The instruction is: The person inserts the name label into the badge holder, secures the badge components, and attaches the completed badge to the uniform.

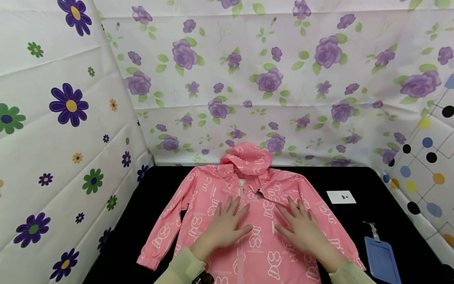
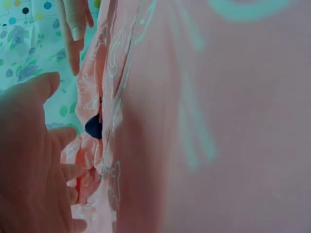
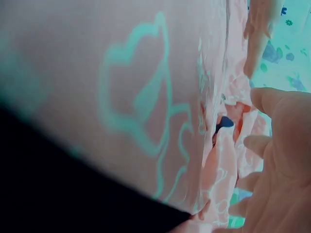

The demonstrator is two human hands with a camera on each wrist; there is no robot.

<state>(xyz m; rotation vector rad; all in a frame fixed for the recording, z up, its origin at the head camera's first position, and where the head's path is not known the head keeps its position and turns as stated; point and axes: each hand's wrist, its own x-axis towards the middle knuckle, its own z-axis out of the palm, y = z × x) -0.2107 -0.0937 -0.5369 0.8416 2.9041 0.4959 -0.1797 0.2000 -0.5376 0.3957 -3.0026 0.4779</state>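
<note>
A pink hooded jacket (image 1: pixel 260 236) lies face up on a black table (image 1: pixel 136 225), its long axis running straight away from the person: hood (image 1: pixel 246 157) at the far end, body reaching toward the person, both sleeves angled outward. Both hands are above the jacket's front, fingers straight and spread apart, neither gripping anything. The jacket is therefore directly beneath each hand, palms facing it; whether any fingertip touches the cloth, I cannot tell. The left hand (image 1: pixel 227 225) is nearer the jacket's middle, its thumb reaching across the zip (image 1: pixel 240 258); the right hand (image 1: pixel 301 225) is over the jacket's right half, nearer the right sleeve. Beyond that sleeve are a white card (image 1: pixel 341 197) and a blue badge holder (image 1: pixel 383 258).
</note>
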